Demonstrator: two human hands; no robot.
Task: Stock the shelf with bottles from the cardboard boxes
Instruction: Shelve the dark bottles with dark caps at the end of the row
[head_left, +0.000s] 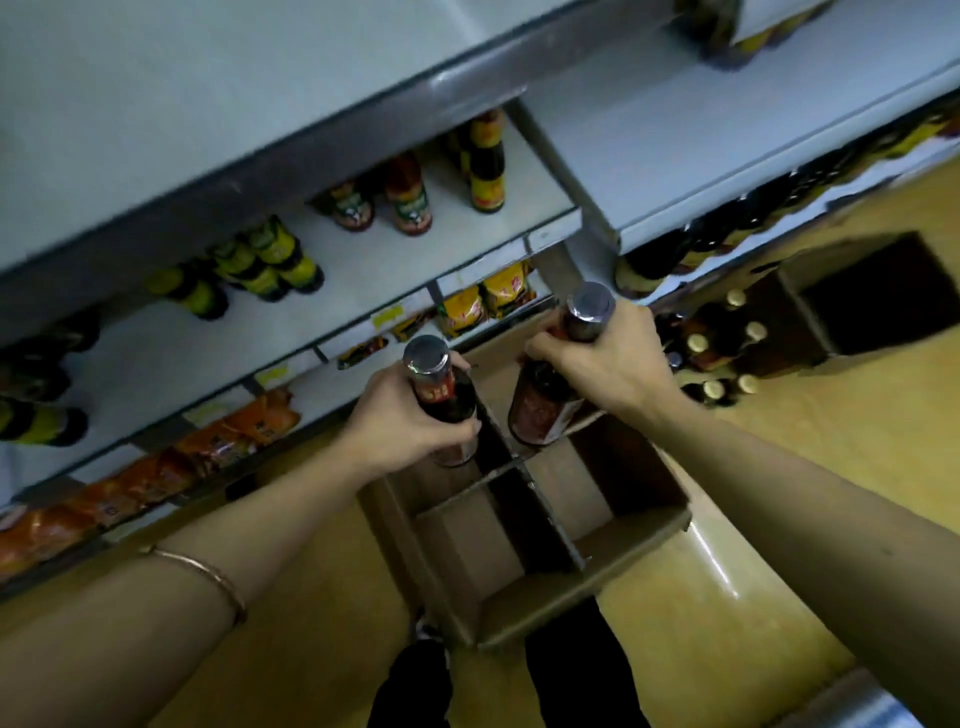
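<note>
Below the two hands sits a cardboard box (524, 525) with its flaps up, split by crossed dividers (530, 499) into cells; the cells nearest the person show only bare cardboard. The left hand (410, 415) grasps a dark bottle (441, 395) by its neck, fingers curled round it, the bottle's base down in a far cell of the box. The right hand (597, 353) grasps a second dark bottle (550, 395) near its silver cap, and that one tilts with its base at the box's far edge. To the right of the right hand a second box (810, 317) stands on the floor, its near part packed with capped bottles (722, 353) and its far part dark. Beyond the hands runs a grey shelf (395, 260) holding scattered bottles with yellow, green and red labels, and under its lip lie orange and yellow packets (223, 431). The floor (779, 467) is yellowish and glossy. A thin bangle (208, 571) circles the left forearm.
</note>
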